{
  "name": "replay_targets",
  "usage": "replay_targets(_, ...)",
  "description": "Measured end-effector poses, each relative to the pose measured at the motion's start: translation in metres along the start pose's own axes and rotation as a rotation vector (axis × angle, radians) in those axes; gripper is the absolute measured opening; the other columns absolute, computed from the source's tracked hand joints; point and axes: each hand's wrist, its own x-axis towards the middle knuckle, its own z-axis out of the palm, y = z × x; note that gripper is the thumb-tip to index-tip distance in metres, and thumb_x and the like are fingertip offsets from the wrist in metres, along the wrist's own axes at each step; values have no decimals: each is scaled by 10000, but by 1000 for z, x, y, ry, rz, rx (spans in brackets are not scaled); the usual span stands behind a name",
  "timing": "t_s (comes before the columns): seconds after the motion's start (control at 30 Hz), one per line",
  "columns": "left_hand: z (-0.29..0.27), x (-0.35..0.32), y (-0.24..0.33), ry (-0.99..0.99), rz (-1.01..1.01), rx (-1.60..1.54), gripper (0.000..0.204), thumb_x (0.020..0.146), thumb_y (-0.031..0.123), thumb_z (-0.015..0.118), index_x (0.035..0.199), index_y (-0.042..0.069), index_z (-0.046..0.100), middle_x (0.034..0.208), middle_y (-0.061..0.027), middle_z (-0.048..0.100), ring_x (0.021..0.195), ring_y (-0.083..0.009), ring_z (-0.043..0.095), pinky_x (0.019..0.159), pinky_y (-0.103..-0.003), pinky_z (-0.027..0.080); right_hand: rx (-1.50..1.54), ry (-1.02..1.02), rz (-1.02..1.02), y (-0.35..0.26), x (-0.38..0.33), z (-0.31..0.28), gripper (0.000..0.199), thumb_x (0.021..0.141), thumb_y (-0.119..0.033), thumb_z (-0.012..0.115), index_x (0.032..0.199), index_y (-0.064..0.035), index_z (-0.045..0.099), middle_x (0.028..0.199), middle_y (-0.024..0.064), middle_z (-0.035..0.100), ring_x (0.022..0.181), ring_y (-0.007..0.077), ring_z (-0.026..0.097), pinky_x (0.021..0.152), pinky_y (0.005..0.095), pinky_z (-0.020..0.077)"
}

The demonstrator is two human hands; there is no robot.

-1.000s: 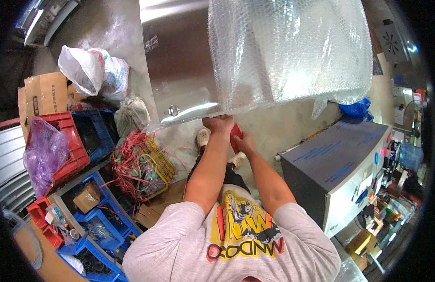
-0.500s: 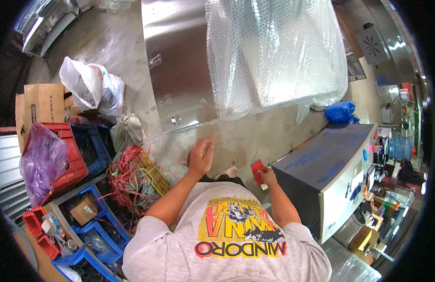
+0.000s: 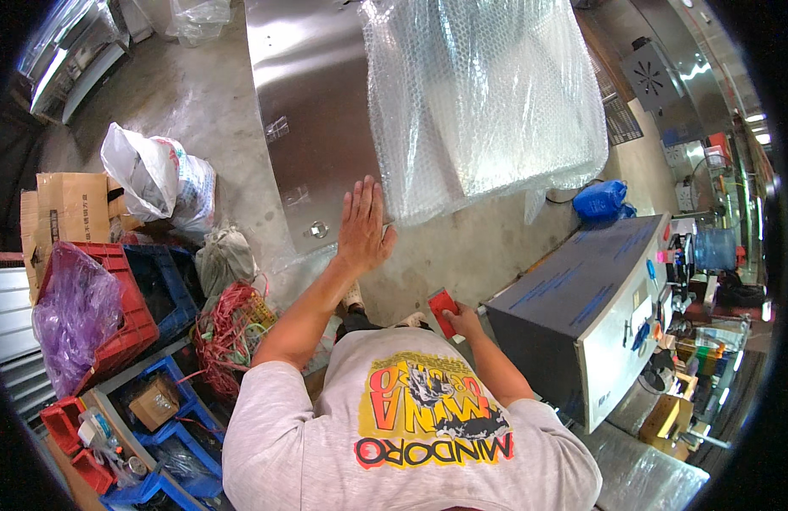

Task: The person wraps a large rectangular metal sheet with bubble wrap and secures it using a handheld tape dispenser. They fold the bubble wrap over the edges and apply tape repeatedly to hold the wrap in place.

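Observation:
My left hand (image 3: 366, 228) is stretched out flat with its fingers extended, above or on the near edge of a shiny metal sheet (image 3: 313, 128); contact cannot be judged. Clear bubble wrap (image 3: 488, 111) covers the sheet's right side, just beyond my left fingers. A round metal fitting (image 3: 316, 230) sits near the sheet's close corner, left of that hand. Lower and to the right, my right hand (image 3: 465, 323) is closed around a flat red rectangular object (image 3: 443, 308) with a small pale piece at its lower end. Its exact kind does not show.
On the left stand a white sack (image 3: 168, 183), a red crate (image 3: 130, 294) holding purple plastic, tangled red string (image 3: 228, 332) and blue bins (image 3: 172, 426). A dark-topped cabinet (image 3: 573, 272) stands close on the right, with a blue bag (image 3: 600, 201) beyond it.
My left hand has moved forward from in front of my body to the sheet's near edge, its fingers now extended. My right hand has shifted slightly left, still gripping the red object.

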Motion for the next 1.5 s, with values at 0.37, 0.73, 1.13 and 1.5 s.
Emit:
replay_targets(0.37,-20,7,15,21,-69,4,829,847,192,616,1558,-55,266,1623,-265,266,1508,-433,248,1232,-555,157,-84,-5,-23,-44,6,-27,621,879,-415,719,1317,12,610,1149,248,712,1054,377,703,897,450,539)
replay_targets(0.73,34,-44,106,-61,-352,-341,231,903,95,583,1095,35,698,1036,-199,720,949,-385,693,848,-453,547,30,-33,-20,51,37,-100,540,885,-376,738,1291,-34,641,1128,207,730,1043,355,710,880,439,538)
replay_targets(1.13,52,61,142,-122,-389,137,279,870,200,591,1065,64,737,934,-221,719,877,-398,693,774,-486,542,253,-25,7,107,67,-206,469,901,-313,718,1259,-17,657,1017,164,757,894,218,718,823,381,541)
replay_targets(1.5,258,178,238,-478,-659,-566,600,884,459,726,1156,-73,673,1038,-271,724,1010,-369,711,882,-455,533,660,147,-28,122,63,-218,512,930,-337,729,1306,-2,634,1092,90,734,918,171,672,853,342,532)
